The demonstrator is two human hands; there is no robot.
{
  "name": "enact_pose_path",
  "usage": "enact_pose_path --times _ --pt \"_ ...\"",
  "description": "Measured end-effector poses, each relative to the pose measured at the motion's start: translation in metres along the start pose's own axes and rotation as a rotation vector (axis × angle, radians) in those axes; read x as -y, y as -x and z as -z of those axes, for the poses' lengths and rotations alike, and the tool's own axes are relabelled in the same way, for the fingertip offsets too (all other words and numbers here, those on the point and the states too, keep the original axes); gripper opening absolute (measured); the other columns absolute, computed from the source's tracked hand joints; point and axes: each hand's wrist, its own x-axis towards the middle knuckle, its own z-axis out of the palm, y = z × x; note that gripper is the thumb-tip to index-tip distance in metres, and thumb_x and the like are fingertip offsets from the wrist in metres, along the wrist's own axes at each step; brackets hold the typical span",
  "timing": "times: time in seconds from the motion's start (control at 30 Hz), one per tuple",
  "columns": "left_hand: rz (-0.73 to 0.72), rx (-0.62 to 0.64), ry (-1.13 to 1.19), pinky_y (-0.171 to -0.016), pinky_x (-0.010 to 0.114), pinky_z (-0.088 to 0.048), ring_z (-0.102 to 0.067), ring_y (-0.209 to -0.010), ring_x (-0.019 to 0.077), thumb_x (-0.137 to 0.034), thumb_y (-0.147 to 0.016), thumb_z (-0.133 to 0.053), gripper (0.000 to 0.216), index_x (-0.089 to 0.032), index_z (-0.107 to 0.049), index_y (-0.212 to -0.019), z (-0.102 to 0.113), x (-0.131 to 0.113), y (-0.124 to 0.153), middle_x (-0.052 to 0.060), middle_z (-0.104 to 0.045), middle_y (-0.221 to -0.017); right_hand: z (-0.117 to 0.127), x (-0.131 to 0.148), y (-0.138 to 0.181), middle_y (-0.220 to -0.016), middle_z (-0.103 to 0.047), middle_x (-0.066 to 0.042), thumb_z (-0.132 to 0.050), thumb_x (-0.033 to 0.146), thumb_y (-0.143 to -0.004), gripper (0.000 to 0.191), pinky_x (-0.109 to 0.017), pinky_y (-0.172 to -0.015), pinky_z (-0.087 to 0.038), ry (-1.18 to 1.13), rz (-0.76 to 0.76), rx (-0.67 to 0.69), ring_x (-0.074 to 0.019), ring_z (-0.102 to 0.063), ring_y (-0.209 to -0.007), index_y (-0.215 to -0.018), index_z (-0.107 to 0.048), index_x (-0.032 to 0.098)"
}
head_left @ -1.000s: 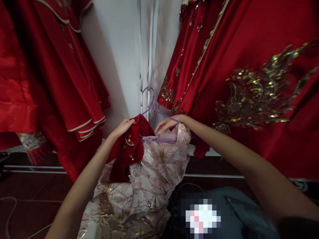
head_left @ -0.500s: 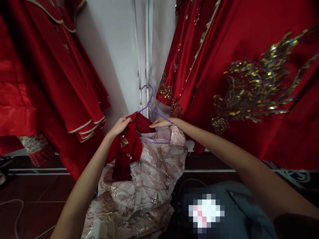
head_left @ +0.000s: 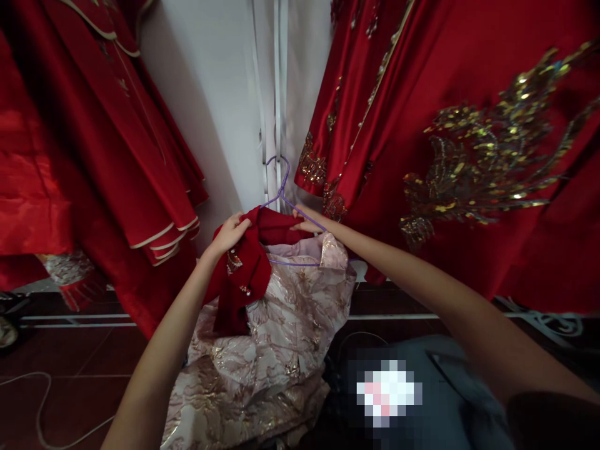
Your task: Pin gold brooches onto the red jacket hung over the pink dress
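Entry, largest to smallest.

Red satin garments with gold sequin embroidery hang at right; plainer red garments with cream piping hang at left. Between them, a white wall corner with vertical white rails. Below, a dark tiled floor with a thin pale cord lying on it.

Centre: a pale pink brocade garment with gold floral pattern, its shoulders on a purple wire hanger, its lower part bunched down toward the floor. The hanger hook stands free in front of the rails, apparently not hooked on anything. Over the left shoulder of the hanger lies a dark red velvet piece with small beaded ornaments, partly covering the brocade.

Left hand: closed on the upper edge of the red velvet piece, at the hanger's left arm. Right hand: fingers curled at the hanger's right arm where the velvet reaches across; cannot tell whether it pinches the wire, the cloth or both.

Judgement: step in hand is dressing the red velvet piece onto the hanger over the brocade. One side seated, the other stretched across. Next move likely calls for steadying the wire and easing the velvet over the right arm without dislodging the brocade shoulder.
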Motion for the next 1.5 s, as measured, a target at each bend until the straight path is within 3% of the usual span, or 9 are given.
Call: enact_pose_path --times 0.2,0.4,0.53,0.7,0.93,1.07,1.17,1.4,1.5 --pt "0.056 -0.068 0.161 -0.064 0.023 -0.038 -0.043 -0.063 0.0115 -0.031 -0.075 -0.045 0.032 -0.016 -0.041 -0.047 -0.015 -0.004 0.000 -0.001 -0.047 -0.063 0.046 0.009 0.010 -0.083 -0.063 -0.007 -0.058 0.043 -0.073 0.032 -0.027 -0.062 -0.035 0.405 -0.026 -0.453 -0.0233 -0.058 -0.078 -0.095 -0.054 0.019" --pt "0.042 -0.038 0.171 -0.063 0.022 -0.036 -0.043 -0.062 0.0105 -0.029 -0.076 -0.046 0.033 -0.017 -0.037 -0.047 -0.021 -0.003 0.007 -0.001 -0.046 -0.065 0.082 -0.032 0.034 -0.084 -0.065 -0.007 -0.054 0.014 -0.072 0.030 -0.026 -0.060 -0.036 0.514 -0.196 -0.353 -0.0189 -0.058 -0.072 -0.102 -0.051 0.017" --pt "0.021 -0.030 0.027 -0.062 0.023 -0.036 -0.043 -0.060 0.0104 -0.026 -0.080 -0.043 0.032 -0.018 -0.034 -0.051 -0.029 0.000 0.010 -0.001 -0.044 -0.064 0.103 -0.056 0.069 -0.074 -0.062 -0.009 -0.058 0.023 -0.072 0.015 -0.031 -0.060 -0.038 0.577 -0.260 -0.293 -0.0217 -0.057 -0.068 -0.086 -0.056 0.017" --pt "-0.040 -0.077 -0.292 -0.069 0.028 -0.039 -0.047 -0.065 0.0134 -0.024 -0.084 -0.041 0.033 -0.019 -0.032 -0.052 -0.034 -0.005 0.019 0.002 -0.044 -0.069 0.113 -0.047 0.105 -0.071 -0.062 -0.010 -0.060 0.026 -0.067 0.014 -0.033 -0.057 -0.038 0.664 -0.408 -0.221 -0.0247 -0.058 -0.065 -0.080 -0.059 0.020" --pt "-0.061 -0.087 -0.623 -0.078 0.038 -0.040 -0.050 -0.085 0.0239 -0.028 -0.087 -0.037 0.032 -0.018 -0.045 -0.058 -0.035 -0.015 0.034 0.009 -0.048 -0.082 0.056 0.001 0.104 -0.062 -0.057 0.000 -0.056 0.045 -0.072 0.025 -0.024 -0.055 -0.036 0.126 -0.143 -0.171 -0.0142 -0.052 -0.057 -0.069 -0.053 0.020" --pt "-0.059 -0.079 -0.651 -0.078 0.042 -0.040 -0.049 -0.089 0.0276 -0.031 -0.087 -0.038 0.030 -0.017 -0.054 -0.066 -0.042 -0.021 0.037 0.010 -0.048 -0.084 0.003 0.039 0.086 -0.057 -0.048 0.002 -0.040 0.044 -0.083 0.032 -0.023 -0.056 -0.033 -0.077 -0.102 -0.469 -0.0115 -0.043 -0.055 -0.064 -0.045 0.019" --pt "-0.058 -0.100 -0.671 -0.079 0.044 -0.040 -0.049 -0.091 0.0293 -0.032 -0.086 -0.041 0.027 -0.017 -0.058 -0.072 -0.039 -0.026 0.037 0.011 -0.047 -0.084 -0.027 0.069 0.088 -0.058 -0.045 0.003 -0.042 0.041 -0.082 0.026 -0.021 -0.057 -0.033 -0.228 0.023 -0.380 -0.0109 -0.042 -0.056 -0.066 -0.043 0.020" --pt "-0.092 -0.275 -0.647 -0.089 0.043 -0.036 -0.045 -0.102 0.0297 -0.031 -0.082 -0.048 0.017 -0.016 -0.057 -0.080 -0.022 -0.053 0.054 0.013 -0.048 -0.102 -0.033 0.065 0.125 -0.062 -0.039 0.006 -0.052 0.022 -0.068 0.015 -0.020 -0.053 -0.033 -0.465 0.111 -0.224 -0.0094 -0.037 -0.054 -0.074 -0.038 0.022" --pt "-0.106 -0.117 -0.620 -0.083 0.039 -0.040 -0.051 -0.091 0.0261 -0.029 -0.080 -0.051 0.012 -0.018 -0.054 -0.084 -0.041 -0.069 0.068 0.010 -0.052 -0.092 -0.032 0.056 0.129 -0.066 -0.041 0.005 -0.050 0.021 -0.069 0.012 -0.020 -0.054 -0.035 -0.608 0.091 -0.187 -0.0095 -0.040 -0.057 -0.074 -0.040 0.022"
